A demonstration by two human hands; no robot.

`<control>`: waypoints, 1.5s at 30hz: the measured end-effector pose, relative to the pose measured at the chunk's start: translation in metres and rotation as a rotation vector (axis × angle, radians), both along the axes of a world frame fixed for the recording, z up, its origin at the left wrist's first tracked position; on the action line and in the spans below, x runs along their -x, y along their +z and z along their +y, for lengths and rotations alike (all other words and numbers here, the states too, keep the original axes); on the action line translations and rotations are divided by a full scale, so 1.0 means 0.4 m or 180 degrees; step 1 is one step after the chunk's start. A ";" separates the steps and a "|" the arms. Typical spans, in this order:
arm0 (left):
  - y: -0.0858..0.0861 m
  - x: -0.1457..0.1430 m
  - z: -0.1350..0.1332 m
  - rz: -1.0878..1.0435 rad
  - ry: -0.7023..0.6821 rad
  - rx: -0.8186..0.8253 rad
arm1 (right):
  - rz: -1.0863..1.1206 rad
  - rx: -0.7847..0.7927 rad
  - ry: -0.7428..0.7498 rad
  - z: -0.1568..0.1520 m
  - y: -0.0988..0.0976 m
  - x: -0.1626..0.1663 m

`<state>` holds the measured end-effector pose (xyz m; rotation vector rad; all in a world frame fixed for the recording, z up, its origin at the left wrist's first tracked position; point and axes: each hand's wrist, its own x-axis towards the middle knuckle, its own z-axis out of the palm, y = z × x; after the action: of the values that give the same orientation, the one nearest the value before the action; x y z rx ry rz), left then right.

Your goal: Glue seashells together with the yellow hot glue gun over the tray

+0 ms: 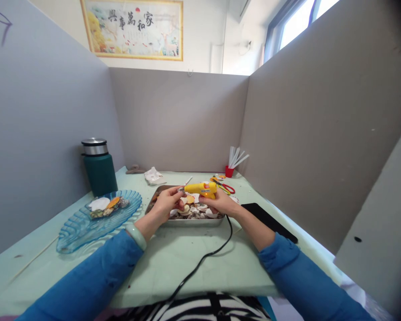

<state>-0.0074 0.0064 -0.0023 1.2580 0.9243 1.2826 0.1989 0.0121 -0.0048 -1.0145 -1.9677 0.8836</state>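
My right hand [220, 203] is wrapped round a yellow hot glue gun [200, 189], its nozzle pointing left and a small orange light glowing on its body. At the nozzle tip, my left hand [169, 204] is closed in a pinch; what is between its fingers is too small to make out, perhaps a shell. Both hands are above a metal tray [190, 224] heaped with seashells [192, 209]. From the gun's handle a black cord [203, 258] runs down over the table's front edge.
On the left, a blue glass dish [87, 232] holds several shells, beside a green bottle [100, 174]. A red cup [229, 171] of glue sticks, scissors [227, 188] and crumpled tissue [153, 176] are behind the tray. A black flat object [269, 221] lies right. Grey partitions [180, 120] enclose the table.
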 end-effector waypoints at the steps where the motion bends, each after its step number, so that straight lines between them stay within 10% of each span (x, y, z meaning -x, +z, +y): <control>1: 0.000 0.000 -0.001 -0.0001 -0.0012 -0.0003 | 0.0005 0.0003 0.0031 0.001 0.000 -0.003; 45: 0.001 0.001 -0.002 -0.0106 -0.0170 0.0072 | 0.0122 0.0246 0.0398 -0.003 0.024 -0.033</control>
<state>-0.0077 0.0055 -0.0021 1.2326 0.8736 1.2443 0.2119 0.0110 0.0046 -0.9185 -1.9953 1.0472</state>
